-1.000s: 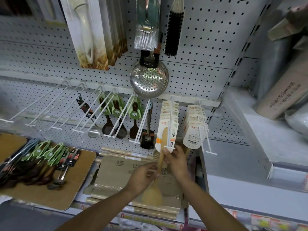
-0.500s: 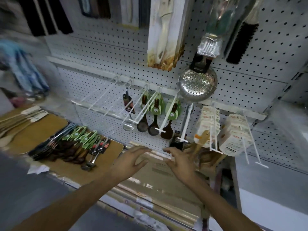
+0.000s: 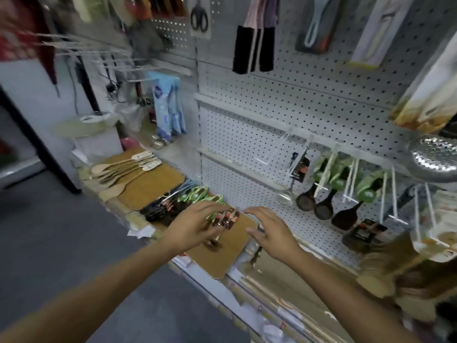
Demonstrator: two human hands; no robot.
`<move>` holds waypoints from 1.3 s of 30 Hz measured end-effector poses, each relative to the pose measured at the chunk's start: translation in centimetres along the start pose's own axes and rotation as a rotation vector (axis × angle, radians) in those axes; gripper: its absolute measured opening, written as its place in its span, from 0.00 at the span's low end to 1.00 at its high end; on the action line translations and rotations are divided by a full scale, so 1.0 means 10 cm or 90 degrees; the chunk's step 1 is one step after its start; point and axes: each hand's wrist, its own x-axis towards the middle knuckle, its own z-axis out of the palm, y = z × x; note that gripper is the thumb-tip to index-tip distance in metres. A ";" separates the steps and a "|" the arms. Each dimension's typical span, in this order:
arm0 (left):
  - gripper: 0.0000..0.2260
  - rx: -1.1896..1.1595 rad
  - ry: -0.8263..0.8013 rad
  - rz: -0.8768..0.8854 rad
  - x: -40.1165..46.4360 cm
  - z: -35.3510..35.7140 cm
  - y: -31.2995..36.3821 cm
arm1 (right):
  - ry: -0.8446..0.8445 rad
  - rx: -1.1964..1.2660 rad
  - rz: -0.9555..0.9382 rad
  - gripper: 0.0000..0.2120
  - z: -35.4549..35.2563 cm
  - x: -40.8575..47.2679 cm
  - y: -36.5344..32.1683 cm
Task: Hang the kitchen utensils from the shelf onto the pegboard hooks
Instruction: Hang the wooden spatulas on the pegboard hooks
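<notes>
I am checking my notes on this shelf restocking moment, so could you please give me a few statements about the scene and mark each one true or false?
1. The left hand reaches over the small utensils with black and red card tags lying on the brown board. True.
2. The right hand grips a wooden spoon. False: its fingers are spread and it holds nothing.
3. Pale wooden spoons with white tags lie on the shelf to the far left. True.
4. The dark spoons with green card tags all lie on the floor. False: those shown hang from white pegboard hooks, and others lie on the shelf.
5. A black pair of scissors hangs high on the pegboard. True.
</notes>
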 end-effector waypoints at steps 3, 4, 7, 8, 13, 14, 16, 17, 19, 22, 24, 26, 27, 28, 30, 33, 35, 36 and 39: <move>0.20 0.022 0.017 -0.023 -0.23 -0.44 -0.39 | -0.005 -0.001 -0.023 0.22 0.28 0.40 -0.46; 0.20 0.027 0.025 -0.030 -0.30 -0.57 -0.50 | -0.012 0.003 -0.032 0.22 0.36 0.53 -0.59; 0.20 0.044 0.049 -0.053 -0.51 -0.92 -0.77 | -0.028 -0.005 -0.074 0.23 0.59 0.88 -0.92; 0.20 0.049 0.057 -0.067 -0.61 -1.05 -0.89 | -0.035 -0.007 -0.087 0.24 0.68 1.01 -1.04; 0.18 0.069 0.092 -0.125 -0.96 -1.44 -1.47 | -0.074 -0.004 -0.142 0.24 1.06 1.58 -1.49; 0.18 0.074 0.096 -0.139 -1.00 -1.49 -1.59 | -0.084 -0.009 -0.152 0.24 1.14 1.69 -1.54; 0.19 0.078 0.099 -0.164 -1.05 -1.58 -1.82 | -0.103 -0.023 -0.162 0.24 1.33 1.93 -1.62; 0.20 0.081 0.095 -0.169 -1.06 -1.62 -1.94 | -0.112 -0.028 -0.166 0.24 1.42 2.05 -1.65; 0.21 0.084 0.087 -0.174 -1.04 -1.70 -2.19 | -0.122 -0.030 -0.175 0.25 1.59 2.32 -1.71; 0.23 0.090 0.081 -0.199 -0.94 -1.82 -2.66 | -0.137 -0.015 -0.188 0.24 1.87 2.80 -1.77; 0.23 0.097 0.074 -0.215 -0.82 -1.90 -2.99 | -0.155 -0.006 -0.194 0.24 2.05 3.14 -1.78; 0.24 0.101 0.068 -0.229 -0.70 -2.00 -3.30 | -0.165 0.002 -0.203 0.24 2.22 3.47 -1.78; 0.24 0.100 0.066 -0.239 -0.64 -2.06 -3.44 | -0.172 0.013 -0.201 0.24 2.29 3.64 -1.79; 0.25 0.099 0.063 -0.249 -0.58 -2.12 -3.57 | -0.182 0.025 -0.196 0.23 2.35 3.80 -1.80; 0.24 0.107 0.056 -0.258 -0.46 -2.24 -3.82 | -0.200 0.032 -0.199 0.23 2.48 4.11 -1.83; 0.24 0.117 0.058 -0.268 -0.34 -2.36 -4.17 | -0.221 0.025 -0.212 0.24 2.67 4.52 -1.86; 0.24 0.103 0.056 -0.285 -0.31 -2.40 -4.39 | -0.230 0.035 -0.199 0.24 2.80 4.71 -1.88; 0.23 0.100 0.053 -0.289 -0.29 -2.42 -4.50 | -0.235 0.043 -0.195 0.24 2.85 4.80 -1.90; 0.23 0.092 0.025 -0.288 -0.25 -2.46 -4.84 | -0.245 0.054 -0.187 0.24 3.03 5.05 -1.91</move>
